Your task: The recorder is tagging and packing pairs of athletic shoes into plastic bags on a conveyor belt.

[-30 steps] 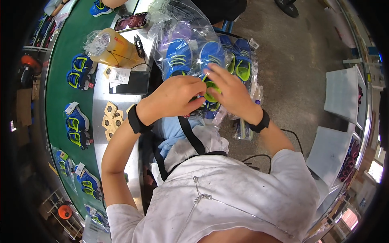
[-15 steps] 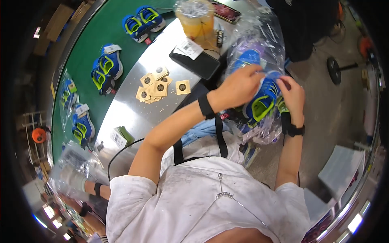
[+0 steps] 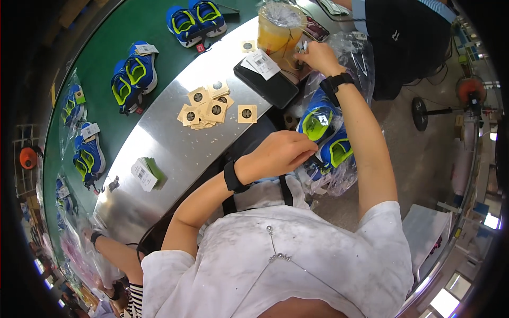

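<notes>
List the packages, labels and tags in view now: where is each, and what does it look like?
Clear plastic bag holding blue-and-lime shoes: at the bench edge, under the left hand.
Orange-filled clear bag: far end of the bench, by the right hand.
White barcode label: on a black flat case.
Tan square packets, dark round centres: scattered mid-bench.
White tag stack: near end of the bench.
White hang tag: on a shoe pair on the green belt.

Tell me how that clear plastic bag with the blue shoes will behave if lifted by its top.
The clear bag looks thin and crinkled, so probably floppy and slippery. The blue shoes inside would likely sag to the bottom. The left hand grips it there.
</notes>
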Motion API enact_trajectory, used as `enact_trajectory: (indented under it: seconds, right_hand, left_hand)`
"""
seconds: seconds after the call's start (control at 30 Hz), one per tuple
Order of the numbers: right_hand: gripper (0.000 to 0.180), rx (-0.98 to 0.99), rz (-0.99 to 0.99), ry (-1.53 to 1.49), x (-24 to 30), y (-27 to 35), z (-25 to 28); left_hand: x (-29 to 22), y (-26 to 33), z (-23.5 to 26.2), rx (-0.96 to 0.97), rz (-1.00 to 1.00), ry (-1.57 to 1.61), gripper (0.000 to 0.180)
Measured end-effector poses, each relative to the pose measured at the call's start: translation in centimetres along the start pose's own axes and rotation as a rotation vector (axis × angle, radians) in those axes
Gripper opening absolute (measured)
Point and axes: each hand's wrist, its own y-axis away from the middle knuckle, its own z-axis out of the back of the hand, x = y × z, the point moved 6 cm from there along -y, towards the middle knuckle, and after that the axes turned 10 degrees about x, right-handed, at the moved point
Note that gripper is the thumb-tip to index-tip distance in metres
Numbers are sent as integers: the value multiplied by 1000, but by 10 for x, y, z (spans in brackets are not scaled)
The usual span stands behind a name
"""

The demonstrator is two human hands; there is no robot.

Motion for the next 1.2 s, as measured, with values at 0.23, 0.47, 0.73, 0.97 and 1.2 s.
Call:
enact_trajectory:
  seconds: [0.23, 0.47, 0.73, 0.97, 1.2]
  right_hand:
    - [51, 122, -260, -184, -19, 2, 6]
    - [28, -182, 22, -812, -47, 104, 71]
    - [18, -645, 807, -1005, -90, 259, 160]
    - [15, -314, 431, -593, -130, 289, 122]
    - [8, -287, 489, -676, -143, 301, 136]
  left_hand:
    - [-4, 13, 5, -10, -27, 71, 12]
    - [-8, -12, 9, 76, -99, 166, 13]
    - [-24, -112, -63, 417, -181, 258, 12]
    - [-35, -195, -197, 665, -362, -310, 16]
    - [-18, -228, -264, 752, -349, -1247, 25]
